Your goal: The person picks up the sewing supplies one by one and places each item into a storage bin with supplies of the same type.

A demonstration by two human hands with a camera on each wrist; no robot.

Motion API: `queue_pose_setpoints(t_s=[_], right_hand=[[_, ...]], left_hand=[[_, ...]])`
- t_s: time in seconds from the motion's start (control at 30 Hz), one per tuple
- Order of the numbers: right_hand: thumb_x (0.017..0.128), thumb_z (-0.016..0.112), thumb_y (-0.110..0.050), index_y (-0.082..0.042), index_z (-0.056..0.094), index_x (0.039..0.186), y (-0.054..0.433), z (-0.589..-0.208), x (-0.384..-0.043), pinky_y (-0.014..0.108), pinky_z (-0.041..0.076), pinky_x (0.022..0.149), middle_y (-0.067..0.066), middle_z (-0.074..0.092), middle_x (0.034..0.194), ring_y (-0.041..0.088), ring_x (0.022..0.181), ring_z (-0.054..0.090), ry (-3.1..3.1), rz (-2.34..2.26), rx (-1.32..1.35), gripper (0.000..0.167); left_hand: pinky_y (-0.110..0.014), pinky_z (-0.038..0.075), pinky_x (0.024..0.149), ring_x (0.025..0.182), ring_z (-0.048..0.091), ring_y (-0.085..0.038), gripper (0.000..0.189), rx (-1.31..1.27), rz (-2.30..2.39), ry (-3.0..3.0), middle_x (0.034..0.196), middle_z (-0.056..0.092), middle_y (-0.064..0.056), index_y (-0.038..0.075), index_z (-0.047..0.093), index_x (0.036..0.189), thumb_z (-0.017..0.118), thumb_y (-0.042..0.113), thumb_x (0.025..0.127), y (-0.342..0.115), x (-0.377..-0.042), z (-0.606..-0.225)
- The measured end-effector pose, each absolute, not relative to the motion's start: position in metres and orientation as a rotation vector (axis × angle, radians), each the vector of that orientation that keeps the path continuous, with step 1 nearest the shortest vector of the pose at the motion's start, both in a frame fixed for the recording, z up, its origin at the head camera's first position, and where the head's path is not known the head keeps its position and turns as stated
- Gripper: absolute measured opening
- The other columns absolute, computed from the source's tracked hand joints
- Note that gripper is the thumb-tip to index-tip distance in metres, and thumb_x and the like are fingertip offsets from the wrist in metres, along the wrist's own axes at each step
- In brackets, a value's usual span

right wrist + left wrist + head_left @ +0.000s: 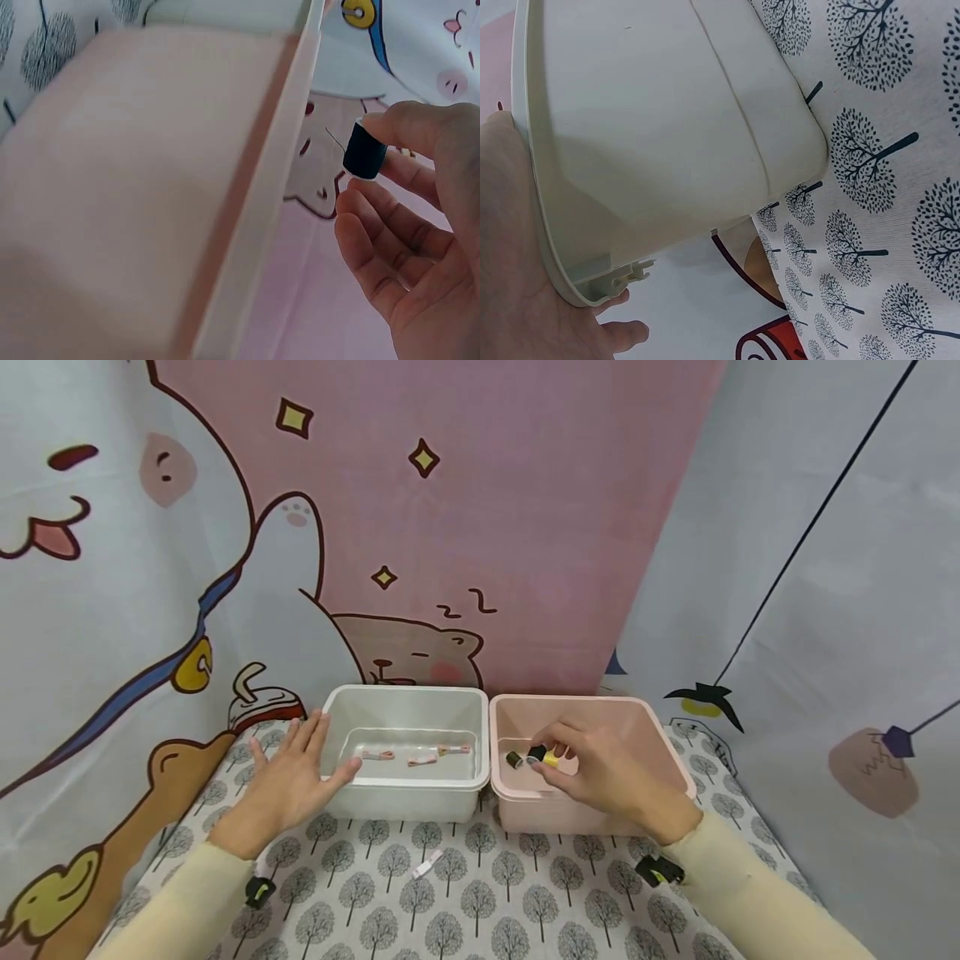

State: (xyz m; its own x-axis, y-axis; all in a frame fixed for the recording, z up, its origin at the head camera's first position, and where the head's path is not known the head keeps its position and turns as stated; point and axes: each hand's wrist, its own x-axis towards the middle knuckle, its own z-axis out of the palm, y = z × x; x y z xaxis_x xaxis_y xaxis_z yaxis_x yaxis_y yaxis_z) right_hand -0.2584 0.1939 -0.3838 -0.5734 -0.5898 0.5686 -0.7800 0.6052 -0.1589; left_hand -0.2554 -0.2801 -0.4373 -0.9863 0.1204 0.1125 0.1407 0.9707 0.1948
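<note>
My right hand (603, 768) pinches a dark spool of thread (364, 151) between thumb and fingertips, over the pink bin (570, 814). A loose thread end sticks out from the spool in the right wrist view. In the head view, a dark green spool (513, 759) and a yellow spool (552, 759) lie in the pink bin close to my fingers. My left hand (277, 785) is spread, fingers straight, at the left rim of the white bin (405, 803); the left wrist view shows it touching the rim. Several small pale pink pieces (377, 755) lie inside the white bin.
The two bins stand side by side on a tree-patterned cloth (480, 902). A small white-and-pink piece (427, 864) lies on the cloth in front of the white bin. Behind the bins hangs a printed cartoon curtain (525, 527).
</note>
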Motion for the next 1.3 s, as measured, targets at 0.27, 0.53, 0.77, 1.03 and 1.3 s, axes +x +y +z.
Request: queue_pose_setpoints(t_s=[0.27,0.53,0.77,1.03,1.3], right_hand=[[0.092,0.099,-0.024,-0.02,0.084,0.113,0.212,-0.371,-0.278,0.034,0.069,0.075,-0.006,0.087,0.104,0.011,0.087,0.082,-2.327,0.355,1.049,0.025],[0.099,0.095,-0.02,-0.02,0.087,0.12,0.228,-0.366,-0.293,0.041,0.07,0.083,-0.005,0.084,0.108,0.016,0.098,0.079,-2.502,0.477,0.951,0.022],[0.1,0.092,-0.013,-0.013,0.087,0.121,0.242,-0.364,-0.313,0.042,0.07,0.084,0.001,0.084,0.108,0.018,0.098,0.078,-2.568,0.552,0.959,0.022],[0.099,0.087,-0.006,-0.01,0.087,0.119,0.255,-0.361,-0.331,0.042,0.071,0.084,0.004,0.082,0.106,0.014,0.094,0.076,-2.649,0.502,0.963,0.02],[0.099,0.087,-0.008,-0.014,0.087,0.119,0.267,-0.362,-0.347,0.044,0.071,0.088,0.002,0.085,0.108,0.017,0.098,0.079,-2.75,0.469,0.943,0.021]], left_hand=[[-0.101,-0.011,0.124,0.178,0.011,-0.062,0.115,-0.197,-0.307,-3.014,0.197,0.006,-0.023,0.0,0.013,0.186,0.033,0.087,0.113,-0.283,-0.252,-0.438],[-0.1,-0.013,0.124,0.179,0.01,-0.063,0.115,-0.203,-0.309,-3.013,0.197,0.004,-0.022,0.0,0.011,0.186,0.033,0.087,0.114,-0.284,-0.255,-0.437],[-0.101,-0.013,0.124,0.178,0.011,-0.063,0.115,-0.203,-0.315,-3.013,0.197,0.004,-0.022,0.0,0.012,0.186,0.034,0.086,0.114,-0.284,-0.254,-0.438],[-0.101,-0.011,0.125,0.178,0.012,-0.063,0.114,-0.212,-0.322,-3.003,0.197,0.005,-0.022,0.0,0.013,0.186,0.034,0.086,0.114,-0.282,-0.254,-0.437],[-0.101,-0.01,0.124,0.177,0.014,-0.064,0.114,-0.217,-0.304,-3.006,0.197,0.005,-0.022,0.0,0.013,0.186,0.033,0.086,0.114,-0.281,-0.255,-0.438]])
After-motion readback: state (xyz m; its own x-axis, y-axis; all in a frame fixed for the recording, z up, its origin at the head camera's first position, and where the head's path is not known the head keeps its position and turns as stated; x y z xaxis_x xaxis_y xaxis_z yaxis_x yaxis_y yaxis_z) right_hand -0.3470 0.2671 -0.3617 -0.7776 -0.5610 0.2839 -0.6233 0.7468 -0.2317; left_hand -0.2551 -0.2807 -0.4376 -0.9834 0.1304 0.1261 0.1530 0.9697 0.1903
